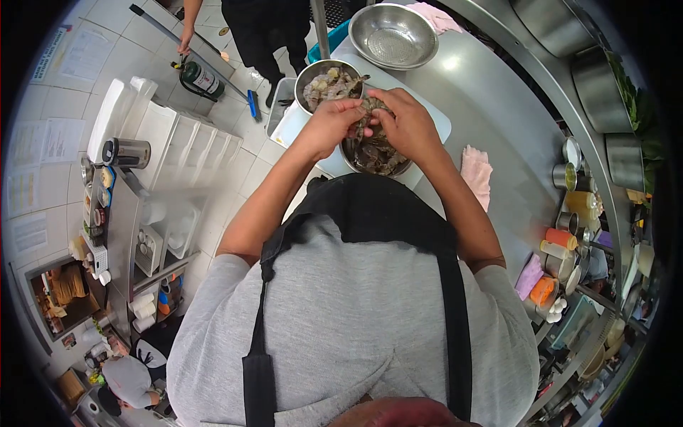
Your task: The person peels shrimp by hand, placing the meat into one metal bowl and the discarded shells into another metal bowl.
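My left hand (331, 128) and my right hand (405, 122) meet over the bowls, both with fingers closed on one grey shrimp (373, 105). Below them a metal bowl (404, 171) holds dark shrimp in their shells (377, 155), partly hidden by my hands. Just beyond my left hand is a second metal bowl (302, 77) with paler shrimp (329, 91) in it. Under the bowls lies a white cutting board (440, 122).
A metal colander (393, 39) and pink cloth (435, 16) lie at the far end; another pink cloth (476, 176) is at right on the steel counter (491, 107). A co-worker (267, 32) stands ahead, one hand by a blue-ended pole (213, 67) near a fire extinguisher (199, 80).
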### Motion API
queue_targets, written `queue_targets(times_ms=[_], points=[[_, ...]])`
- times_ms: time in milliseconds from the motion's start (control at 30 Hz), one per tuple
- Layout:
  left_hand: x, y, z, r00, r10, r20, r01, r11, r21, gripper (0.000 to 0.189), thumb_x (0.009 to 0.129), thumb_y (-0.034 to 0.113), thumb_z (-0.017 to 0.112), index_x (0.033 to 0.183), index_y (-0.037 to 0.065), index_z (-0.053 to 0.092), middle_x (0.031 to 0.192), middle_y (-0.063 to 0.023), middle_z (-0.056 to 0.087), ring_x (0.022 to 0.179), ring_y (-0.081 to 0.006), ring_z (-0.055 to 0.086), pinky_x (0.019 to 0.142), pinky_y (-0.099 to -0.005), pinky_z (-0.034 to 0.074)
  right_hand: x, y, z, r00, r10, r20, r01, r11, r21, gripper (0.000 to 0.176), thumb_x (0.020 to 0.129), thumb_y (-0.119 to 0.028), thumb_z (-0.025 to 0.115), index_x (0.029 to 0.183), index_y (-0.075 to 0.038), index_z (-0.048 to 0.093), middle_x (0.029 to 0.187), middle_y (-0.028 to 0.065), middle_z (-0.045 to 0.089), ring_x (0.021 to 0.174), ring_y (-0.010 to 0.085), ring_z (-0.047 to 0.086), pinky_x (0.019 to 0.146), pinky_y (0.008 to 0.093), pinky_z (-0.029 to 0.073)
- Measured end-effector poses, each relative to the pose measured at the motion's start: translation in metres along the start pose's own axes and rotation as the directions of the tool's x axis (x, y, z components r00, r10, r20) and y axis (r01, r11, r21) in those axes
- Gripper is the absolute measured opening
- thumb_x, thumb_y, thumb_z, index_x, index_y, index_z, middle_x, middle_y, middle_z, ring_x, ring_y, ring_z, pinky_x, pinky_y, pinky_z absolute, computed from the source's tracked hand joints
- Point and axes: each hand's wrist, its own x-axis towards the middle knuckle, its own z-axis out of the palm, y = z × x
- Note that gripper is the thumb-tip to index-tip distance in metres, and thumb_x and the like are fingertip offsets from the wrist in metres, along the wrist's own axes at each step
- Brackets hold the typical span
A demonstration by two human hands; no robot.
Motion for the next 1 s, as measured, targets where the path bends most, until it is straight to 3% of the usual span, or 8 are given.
queue_targets(times_ms=[100,233,300,633,733,800,933,1000], points=[[0.001,-0.009,0.005,0.999,0.047,0.0,-0.046,0.987,0.152,0.024,0.108,0.022,0.054,0.111,0.003,0.067,0.09,0.0002,0.067,0.079,-0.007,0.06,0.07,-0.0227,0.049,-0.003,0.005,0.008,0.992,-0.111,-0.053,0.104,0.987,-0.126,0.034,0.094,-0.008,0.06,0.128,-0.007,0.064,0.108,0.0169,0.065,0.102,0.038,0.065,0.089,0.047,0.053],[-0.004,0.0,0.016,0.999,0.001,-0.032,0.003,0.993,0.118,0.024,0.107,0.025,0.056,0.099,0.005,0.067,0.083,0.002,0.063,0.071,-0.0062,0.054,0.064,-0.0224,0.045,-0.004,0.013,0.018,0.986,-0.152,-0.067,0.136,0.969,-0.207,0.033,0.093,-0.007,0.059,0.125,-0.004,0.062,0.106,0.0185,0.064,0.102,0.0384,0.064,0.089,0.0481,0.053],[-0.005,0.002,0.018,0.998,0.005,-0.063,0.01,0.973,0.231,0.026,0.106,0.027,0.058,0.091,0.007,0.067,0.078,0.0034,0.059,0.067,-0.0059,0.05,0.06,-0.0211,0.041,-0.005,0.015,0.02,0.989,-0.129,-0.072,0.113,0.975,-0.193,0.029,0.091,-0.006,0.059,0.12,-0.003,0.062,0.103,0.0191,0.064,0.1,0.0397,0.064,0.088,0.0497,0.052],[-0.01,-0.004,0.019,0.994,0.1,-0.045,-0.074,0.918,0.391,0.025,0.106,0.026,0.056,0.094,0.006,0.066,0.077,0.0041,0.058,0.065,-0.0049,0.05,0.061,-0.0208,0.041,-0.002,0.025,0.017,0.981,-0.121,-0.153,0.127,0.992,0.027,0.022,0.093,-0.003,0.052,0.111,-0.002,0.066,0.098,0.0208,0.068,0.089,0.0375,0.067,0.082,0.0465,0.054],[-0.014,0.001,0.018,0.998,0.069,-0.005,-0.06,0.899,0.433,0.024,0.107,0.023,0.054,0.097,0.004,0.065,0.079,0.0039,0.058,0.068,-0.0052,0.051,0.063,-0.0213,0.043,-0.004,0.025,0.013,0.99,0.083,-0.111,-0.054,0.969,0.242,0.022,0.098,-0.005,0.049,0.109,-0.002,0.069,0.093,0.0165,0.071,0.078,0.0293,0.068,0.078,0.0404,0.054],[-0.012,0.002,0.015,0.991,0.123,0.049,-0.132,0.904,0.407,0.023,0.108,0.021,0.052,0.099,0.004,0.063,0.081,0.0032,0.059,0.071,-0.0056,0.053,0.065,-0.0223,0.045,-0.004,0.022,0.008,0.964,0.267,-0.003,-0.24,0.867,0.436,0.024,0.103,-0.006,0.047,0.111,-0.002,0.07,0.094,0.0087,0.072,0.076,0.0172,0.066,0.075,0.0334,0.054],[-0.011,0.006,0.012,0.988,0.142,0.067,-0.157,0.91,0.383,0.021,0.109,0.019,0.05,0.101,0.004,0.062,0.082,0.0027,0.059,0.072,-0.0063,0.054,0.067,-0.0229,0.047,-0.003,0.026,0.011,0.962,0.266,-0.063,-0.199,0.84,0.506,0.025,0.106,-0.008,0.047,0.113,-0.004,0.071,0.097,0.0022,0.072,0.072,0.0102,0.061,0.069,0.0288,0.052],[-0.01,0.007,0.01,0.984,0.153,0.089,-0.176,0.887,0.426,0.021,0.109,0.019,0.049,0.101,0.004,0.062,0.083,0.0022,0.059,0.073,-0.007,0.055,0.068,-0.0231,0.047,-0.005,0.022,0.01,0.925,0.381,0.01,-0.316,0.753,0.577,0.025,0.108,-0.013,0.048,0.114,-0.006,0.071,0.098,0.0006,0.071,0.073,0.0069,0.059,0.066,0.0255,0.051]])
